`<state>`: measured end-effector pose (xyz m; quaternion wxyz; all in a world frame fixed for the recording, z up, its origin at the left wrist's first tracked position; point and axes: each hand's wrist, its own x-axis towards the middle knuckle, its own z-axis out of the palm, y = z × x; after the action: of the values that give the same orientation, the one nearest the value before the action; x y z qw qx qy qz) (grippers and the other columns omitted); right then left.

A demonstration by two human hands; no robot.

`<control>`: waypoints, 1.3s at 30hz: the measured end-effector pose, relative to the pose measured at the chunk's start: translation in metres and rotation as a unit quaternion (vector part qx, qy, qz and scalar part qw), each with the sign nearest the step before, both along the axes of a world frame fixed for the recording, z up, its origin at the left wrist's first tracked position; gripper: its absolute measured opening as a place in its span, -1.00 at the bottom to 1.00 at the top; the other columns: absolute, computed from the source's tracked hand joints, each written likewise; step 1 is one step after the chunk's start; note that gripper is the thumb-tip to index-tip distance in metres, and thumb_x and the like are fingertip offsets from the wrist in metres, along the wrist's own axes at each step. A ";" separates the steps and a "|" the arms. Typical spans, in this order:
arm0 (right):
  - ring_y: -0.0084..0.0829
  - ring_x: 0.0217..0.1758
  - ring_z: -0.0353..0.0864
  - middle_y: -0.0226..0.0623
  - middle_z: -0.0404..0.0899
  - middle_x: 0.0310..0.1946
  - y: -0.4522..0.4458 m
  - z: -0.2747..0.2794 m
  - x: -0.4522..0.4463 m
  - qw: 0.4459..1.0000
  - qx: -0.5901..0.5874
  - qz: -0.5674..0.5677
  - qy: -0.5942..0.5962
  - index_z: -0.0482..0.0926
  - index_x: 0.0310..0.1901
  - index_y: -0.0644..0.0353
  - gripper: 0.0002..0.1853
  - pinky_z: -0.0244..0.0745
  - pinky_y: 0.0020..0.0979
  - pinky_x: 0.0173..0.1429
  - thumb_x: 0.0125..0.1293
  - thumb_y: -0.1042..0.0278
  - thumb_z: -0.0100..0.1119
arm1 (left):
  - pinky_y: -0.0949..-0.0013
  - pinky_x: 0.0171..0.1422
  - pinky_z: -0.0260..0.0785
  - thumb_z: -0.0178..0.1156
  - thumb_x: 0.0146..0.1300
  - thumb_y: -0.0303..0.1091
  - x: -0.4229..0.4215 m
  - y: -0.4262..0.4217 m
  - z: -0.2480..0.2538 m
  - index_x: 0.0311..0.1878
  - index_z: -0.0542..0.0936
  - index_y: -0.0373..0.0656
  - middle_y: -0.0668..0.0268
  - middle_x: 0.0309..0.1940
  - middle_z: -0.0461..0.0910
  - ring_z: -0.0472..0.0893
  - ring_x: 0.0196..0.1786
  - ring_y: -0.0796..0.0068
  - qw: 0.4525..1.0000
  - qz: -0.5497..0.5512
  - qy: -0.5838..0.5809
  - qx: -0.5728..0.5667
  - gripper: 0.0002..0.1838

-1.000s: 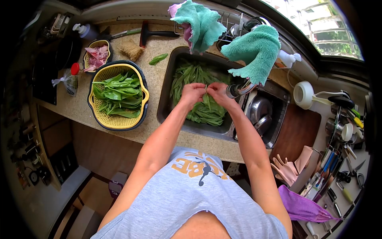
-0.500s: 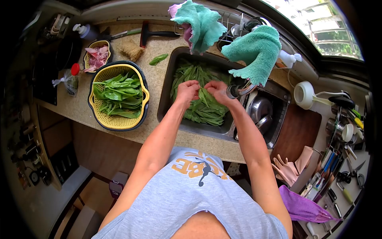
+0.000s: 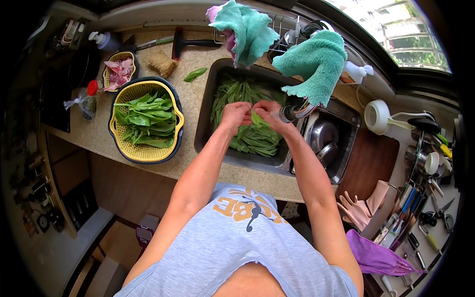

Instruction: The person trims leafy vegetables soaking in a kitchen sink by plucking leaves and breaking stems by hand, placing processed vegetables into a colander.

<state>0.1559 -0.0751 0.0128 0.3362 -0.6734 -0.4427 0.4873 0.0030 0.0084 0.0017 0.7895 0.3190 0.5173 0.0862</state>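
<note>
Right hand (image 3: 268, 111): fingers closed to a narrow pinch, holding one bright green leaf (image 3: 257, 119) over the sink basin (image 3: 204, 126).

Left hand (image 3: 237, 115): fingers drawn narrow, just beside the right fingertips. Whether they grip part of the same leaf cannot be determined; the contact point is hidden.

Beneath and around both hands: a mass of long green leaves (image 3: 257, 142) in the basin. Judgement: with the fingertips this close together, the grip suits control of a single leaf; a thin blade may tear if pulled unevenly.

Just beyond the right wrist, on its right: the faucet (image 3: 288, 114). Ahead and right of that hand: a draped teal cloth (image 3: 321, 62). Farther right: a stainless-steel pot (image 3: 324, 133) in the adjoining compartment.

Ahead and left of the left hand: a loose leaf (image 3: 195, 74), flat on the countertop (image 3: 190, 104). Farther left: a yellow colander basket (image 3: 148, 154) containing broad leaves (image 3: 148, 116). Beyond it, ahead and left: a small basket (image 3: 106, 74) of raw meat (image 3: 119, 73).
</note>
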 end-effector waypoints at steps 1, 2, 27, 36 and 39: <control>-0.55 -0.33 0.55 -0.35 0.62 -0.41 -0.002 -0.008 0.001 1.000 0.000 0.000 0.000 0.61 -0.19 0.28 -0.78 0.45 -0.41 -0.20 0.30 0.31 0.12 | 0.44 -0.31 0.56 0.22 0.26 -0.38 -0.001 0.001 -0.001 -0.01 0.61 -0.25 0.32 -0.33 0.63 0.57 -0.44 0.56 1.000 0.002 -0.005 -0.010 -0.74; -0.56 -0.33 0.56 -0.35 0.62 -0.40 -0.004 -0.018 0.002 0.999 -0.004 -0.024 0.029 0.61 -0.19 0.28 -0.80 0.44 -0.42 -0.21 0.31 0.34 0.10 | 0.48 -0.31 0.54 0.22 0.28 -0.35 -0.003 0.001 -0.002 -0.02 0.61 -0.24 0.32 -0.29 0.64 0.56 -0.43 0.58 1.000 0.003 -0.010 -0.020 -0.74; -0.42 -0.30 0.58 -0.25 0.65 -0.30 -0.013 -0.021 0.005 0.993 0.019 -0.114 -0.011 0.64 -0.10 0.28 -0.74 0.47 -0.35 -0.15 0.23 0.35 0.17 | 0.51 -0.17 0.36 0.30 0.23 -0.36 -0.021 0.005 -0.029 -0.21 0.66 -0.25 0.37 -0.39 0.65 0.54 -0.34 0.61 0.990 0.048 -0.010 0.135 -0.84; -0.61 -0.37 0.48 -0.43 0.58 -0.43 0.004 0.006 0.000 0.983 -0.107 -0.095 0.115 0.65 -0.19 0.27 -0.79 0.37 -0.47 -0.27 0.23 0.32 0.22 | 0.54 -0.15 0.39 0.31 0.23 -0.39 -0.011 -0.006 -0.021 -0.12 0.68 -0.32 0.37 -0.35 0.65 0.55 -0.29 0.64 0.990 -0.011 -0.061 0.127 -0.77; -0.61 -0.38 0.47 -0.45 0.57 -0.45 0.001 0.008 -0.002 0.989 -0.068 -0.080 0.104 0.65 -0.20 0.28 -0.80 0.36 -0.48 -0.30 0.22 0.34 0.21 | 0.54 -0.14 0.40 0.31 0.24 -0.38 -0.010 -0.008 -0.021 -0.10 0.67 -0.33 0.37 -0.32 0.66 0.56 -0.27 0.63 0.991 -0.008 -0.059 0.116 -0.76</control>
<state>0.1535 -0.0740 0.0204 0.3717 -0.6737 -0.3162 0.5549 -0.0070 0.0005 -0.0192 0.7766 0.4074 0.4540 0.1577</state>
